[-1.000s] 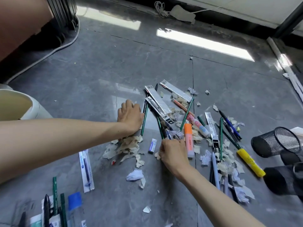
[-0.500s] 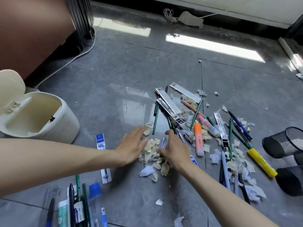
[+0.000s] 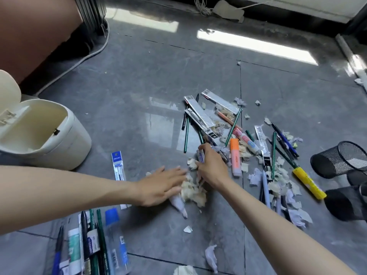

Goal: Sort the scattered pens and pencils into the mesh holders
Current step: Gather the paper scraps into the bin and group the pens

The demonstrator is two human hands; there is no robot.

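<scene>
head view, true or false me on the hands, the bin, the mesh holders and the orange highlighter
1. The cream bin has its lid open. True.
2. The mesh holders stand upright. False: they lie on their sides on the floor.
3. The left hand lies flat on paper scraps. True.
4. The right hand holds the orange highlighter. False: the highlighter lies on the floor, and the hand pinches a small white and blue item.
</scene>
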